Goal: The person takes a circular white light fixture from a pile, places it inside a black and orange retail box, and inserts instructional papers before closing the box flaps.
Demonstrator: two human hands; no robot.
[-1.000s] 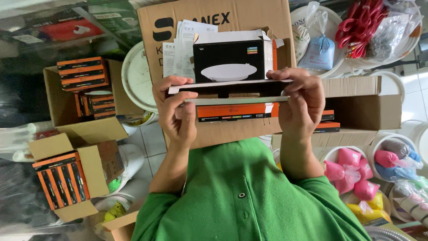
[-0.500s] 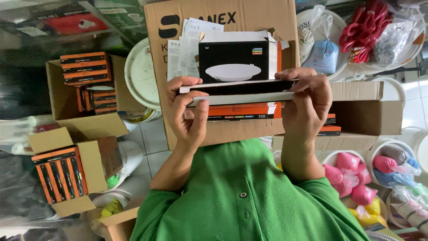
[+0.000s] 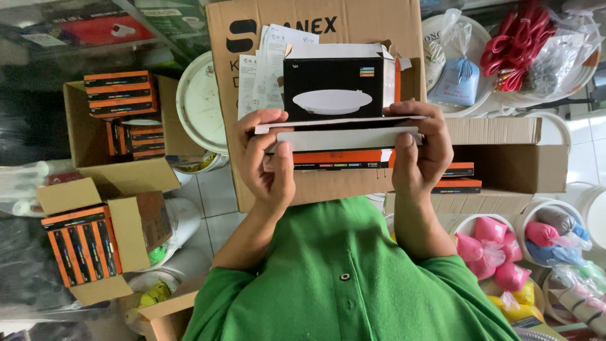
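Both hands grip a black-and-orange lamp box

The left hand and right hand clasp its ends; a large cardboard carton stands behind them.

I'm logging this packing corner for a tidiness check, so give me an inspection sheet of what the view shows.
Surface: white tiled floor, mostly covered by boxes and tubs.
Job's things: flat black and orange box with a white flap open, held level; behind it an upright black box picturing a round white lamp.
Clutter: open cartons of orange-edged boxes, another carton, tubs of pink bags, paper leaflets.
Grippers: left hand and right hand each grip one end of the flat box.
Cables: red coils in a bag.
Surroundings: large brown carton, white round plate, green shirt.
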